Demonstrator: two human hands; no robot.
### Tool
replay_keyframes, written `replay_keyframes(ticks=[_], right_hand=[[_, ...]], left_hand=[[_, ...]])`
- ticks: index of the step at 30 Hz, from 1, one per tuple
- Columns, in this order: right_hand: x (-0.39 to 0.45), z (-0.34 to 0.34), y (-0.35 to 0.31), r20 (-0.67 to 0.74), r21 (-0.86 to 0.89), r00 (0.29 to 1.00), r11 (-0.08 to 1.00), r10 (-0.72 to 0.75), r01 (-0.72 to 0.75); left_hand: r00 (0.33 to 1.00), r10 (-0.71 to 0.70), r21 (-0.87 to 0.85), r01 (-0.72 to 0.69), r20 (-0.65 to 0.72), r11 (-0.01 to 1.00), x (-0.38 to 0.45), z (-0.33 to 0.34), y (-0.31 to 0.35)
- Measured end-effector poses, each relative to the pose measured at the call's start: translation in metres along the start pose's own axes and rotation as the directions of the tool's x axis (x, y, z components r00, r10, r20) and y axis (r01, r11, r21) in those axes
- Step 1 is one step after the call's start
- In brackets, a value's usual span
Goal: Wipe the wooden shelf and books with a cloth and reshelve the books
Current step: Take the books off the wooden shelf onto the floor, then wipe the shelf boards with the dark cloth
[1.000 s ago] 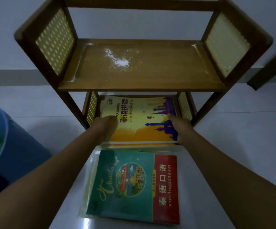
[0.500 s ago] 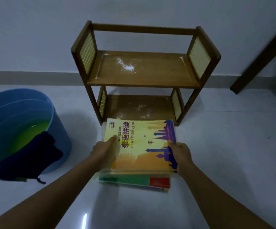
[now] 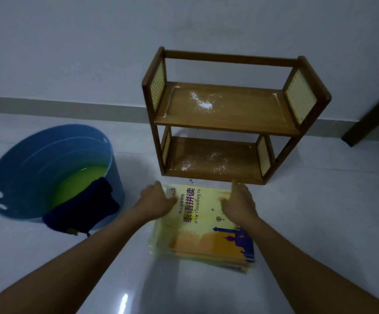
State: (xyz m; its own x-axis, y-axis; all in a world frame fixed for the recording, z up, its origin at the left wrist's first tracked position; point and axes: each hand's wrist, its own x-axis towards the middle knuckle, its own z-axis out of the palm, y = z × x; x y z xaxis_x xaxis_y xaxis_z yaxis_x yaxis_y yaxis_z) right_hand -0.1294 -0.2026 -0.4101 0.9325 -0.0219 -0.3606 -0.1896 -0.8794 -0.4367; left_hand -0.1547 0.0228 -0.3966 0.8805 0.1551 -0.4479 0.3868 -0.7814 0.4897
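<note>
A yellow book (image 3: 203, 225) in clear plastic lies on top of a stack of books on the white floor, just in front of the wooden shelf (image 3: 224, 114). The shelf has two boards, both bare and dusted with white powder. My left hand (image 3: 156, 200) rests at the book's far left corner, thumb on the cover. Over the cover's far right part lies my right hand (image 3: 238, 203), fingers pointing forward and apart. Neither hand grips the book. A dark blue cloth (image 3: 82, 214) hangs over the rim of a blue bucket (image 3: 25, 155).
The bucket stands on the floor to the left and holds yellow-green liquid. The shelf stands against a white wall. A dark wooden leg (image 3: 369, 114) slants down at the far right. Glossy floor lies around the stack.
Both hands pulled the yellow book out of the lower shelf board and set it on the teal and red book on the floor. The grip has loosened. My view backed away from the shelf.
</note>
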Motion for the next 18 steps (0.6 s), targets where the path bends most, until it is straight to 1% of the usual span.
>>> replay_keyframes(ticks=[2,3,5,7,8,10,12,13,14,16,18], right_hand=[[-0.002,-0.010,-0.040,0.045,-0.016,0.989,0.990,-0.143,0.143],[-0.006,-0.014,-0.061,0.069,-0.014,0.976,0.978,-0.207,0.209],[-0.015,-0.018,-0.103,0.113,0.000,0.942,0.948,-0.315,0.317],[-0.026,-0.016,-0.138,0.131,0.003,0.908,0.916,-0.398,0.401],[-0.033,-0.014,-0.152,0.132,0.008,0.893,0.901,-0.431,0.434],[-0.046,-0.005,-0.174,0.140,0.010,0.869,0.879,-0.474,0.477],[-0.060,0.003,-0.185,0.182,-0.013,0.855,0.868,-0.486,0.496],[-0.065,0.005,-0.188,0.195,-0.023,0.847,0.861,-0.494,0.508],[-0.068,0.006,-0.190,0.199,-0.032,0.843,0.856,-0.500,0.516],[-0.071,-0.001,-0.193,0.189,-0.053,0.841,0.850,-0.507,0.524],[-0.066,-0.012,-0.196,0.169,-0.056,0.850,0.856,-0.499,0.514]], left_hand=[[0.987,0.149,0.079,-0.145,-0.054,0.986,-0.016,-0.028,0.013],[0.978,0.192,0.124,-0.181,-0.082,0.976,-0.025,-0.042,0.015],[0.959,0.234,0.200,-0.201,-0.157,0.959,-0.048,-0.075,0.012],[0.941,0.257,0.243,-0.202,-0.220,0.949,-0.058,-0.101,-0.008],[0.941,0.237,0.267,-0.170,-0.241,0.949,-0.061,-0.113,-0.020],[0.964,0.151,0.311,-0.078,-0.217,0.947,-0.066,-0.130,-0.052],[0.993,0.061,0.375,-0.017,-0.106,0.927,-0.075,-0.138,-0.076],[0.999,0.017,0.397,-0.002,-0.036,0.918,-0.078,-0.139,-0.086],[1.000,-0.012,0.414,0.009,0.004,0.910,-0.081,-0.139,-0.094],[1.000,-0.008,0.428,0.008,-0.002,0.904,-0.086,-0.146,-0.098],[1.000,0.030,0.480,-0.022,-0.008,0.877,-0.090,-0.164,-0.092]])
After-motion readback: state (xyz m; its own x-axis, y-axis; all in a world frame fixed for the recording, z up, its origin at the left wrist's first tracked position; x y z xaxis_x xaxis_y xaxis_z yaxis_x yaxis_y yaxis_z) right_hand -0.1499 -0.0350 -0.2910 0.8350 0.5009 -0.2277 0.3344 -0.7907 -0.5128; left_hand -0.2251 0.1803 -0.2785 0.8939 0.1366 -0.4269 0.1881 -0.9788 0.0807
